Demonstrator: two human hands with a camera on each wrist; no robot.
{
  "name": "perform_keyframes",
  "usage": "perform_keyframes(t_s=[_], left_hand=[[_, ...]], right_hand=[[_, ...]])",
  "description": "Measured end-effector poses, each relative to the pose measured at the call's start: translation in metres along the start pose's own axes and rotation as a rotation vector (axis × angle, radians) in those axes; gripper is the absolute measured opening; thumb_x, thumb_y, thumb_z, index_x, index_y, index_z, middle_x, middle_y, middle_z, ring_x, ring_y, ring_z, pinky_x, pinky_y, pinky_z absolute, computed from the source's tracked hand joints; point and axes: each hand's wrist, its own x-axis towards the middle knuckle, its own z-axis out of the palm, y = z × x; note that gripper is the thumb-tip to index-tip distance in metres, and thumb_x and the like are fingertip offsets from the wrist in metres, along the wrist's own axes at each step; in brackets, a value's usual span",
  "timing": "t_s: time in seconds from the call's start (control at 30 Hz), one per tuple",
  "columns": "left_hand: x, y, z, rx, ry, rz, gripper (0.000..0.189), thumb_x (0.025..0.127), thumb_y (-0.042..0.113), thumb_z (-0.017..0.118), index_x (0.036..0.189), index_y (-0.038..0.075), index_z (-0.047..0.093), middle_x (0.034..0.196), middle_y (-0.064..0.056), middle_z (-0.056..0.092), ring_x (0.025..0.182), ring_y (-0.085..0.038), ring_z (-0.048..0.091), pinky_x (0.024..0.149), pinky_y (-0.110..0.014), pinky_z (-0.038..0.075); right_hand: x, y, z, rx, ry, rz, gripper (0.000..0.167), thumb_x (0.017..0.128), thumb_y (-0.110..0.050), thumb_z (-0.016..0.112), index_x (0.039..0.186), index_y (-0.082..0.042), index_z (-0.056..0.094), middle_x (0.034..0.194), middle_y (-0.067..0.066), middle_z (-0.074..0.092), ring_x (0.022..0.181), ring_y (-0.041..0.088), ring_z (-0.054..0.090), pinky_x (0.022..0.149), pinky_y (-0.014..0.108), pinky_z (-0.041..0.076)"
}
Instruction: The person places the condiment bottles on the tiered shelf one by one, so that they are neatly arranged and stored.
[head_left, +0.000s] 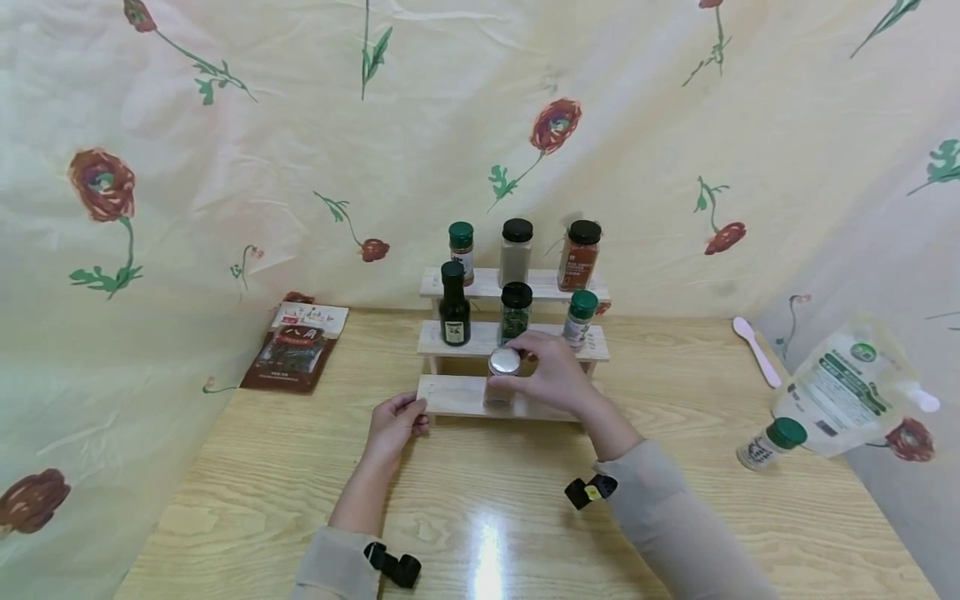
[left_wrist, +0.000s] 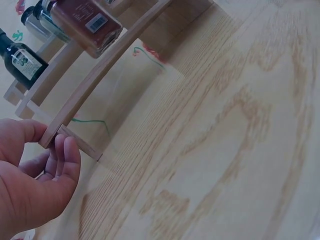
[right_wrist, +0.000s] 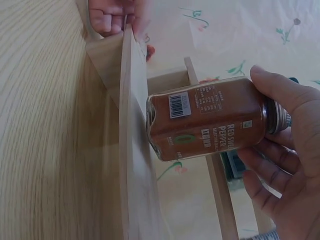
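Note:
A three-step wooden rack (head_left: pixel 453 396) stands at the middle of the table. With thumb and fingers, my right hand (head_left: pixel 555 373) grips a glass spice jar (right_wrist: pixel 200 120) with a silver cap, labelled as red sweet pepper. Its base is right at the lowest step's surface, left of the step's middle. My left hand (head_left: pixel 393 427) pinches the left end of that same step, as the left wrist view also shows. On the middle step stand a dark bottle (head_left: pixel 454 308), a black-capped herb jar (head_left: pixel 515 310) and a green-capped jar (head_left: pixel 580 321).
The top step bears a green-capped jar (head_left: pixel 462 250), a black-capped pale jar (head_left: pixel 515 254) and a black-capped red jar (head_left: pixel 579 258). A brown packet (head_left: pixel 294 346) lies left. At right are a pink spoon (head_left: pixel 756 352), a white pouch (head_left: pixel 851 387) and a green-capped jar (head_left: pixel 771 443).

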Motion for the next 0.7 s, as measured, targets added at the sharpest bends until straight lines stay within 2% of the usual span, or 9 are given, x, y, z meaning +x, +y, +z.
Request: perform_keyframes(t_s=[0.37, 0.7], left_hand=[[0.002, -0.002, 0.0, -0.006, 0.004, 0.003, 0.032, 0.099, 0.0, 0.06, 0.128, -0.015, 0.056, 0.082, -0.005, 0.064, 0.07, -0.011, 0.062, 0.063, -0.019, 0.059], [0.002, 0.0, -0.001, -0.007, -0.002, 0.005, 0.032, 0.1, 0.001, 0.06, 0.128, -0.015, 0.057, 0.084, -0.005, 0.064, 0.071, -0.011, 0.062, 0.064, -0.019, 0.059]], right_hand=[[0.016, -0.009, 0.016, -0.037, -0.045, 0.024, 0.05, 0.075, -0.039, 0.092, 0.109, -0.007, 0.074, 0.097, -0.001, 0.068, 0.087, 0.016, 0.061, 0.078, 0.033, 0.053], [0.022, -0.02, 0.021, -0.04, -0.082, 0.052, 0.045, 0.079, -0.04, 0.088, 0.108, -0.009, 0.074, 0.095, -0.003, 0.066, 0.083, 0.016, 0.059, 0.072, 0.031, 0.051]])
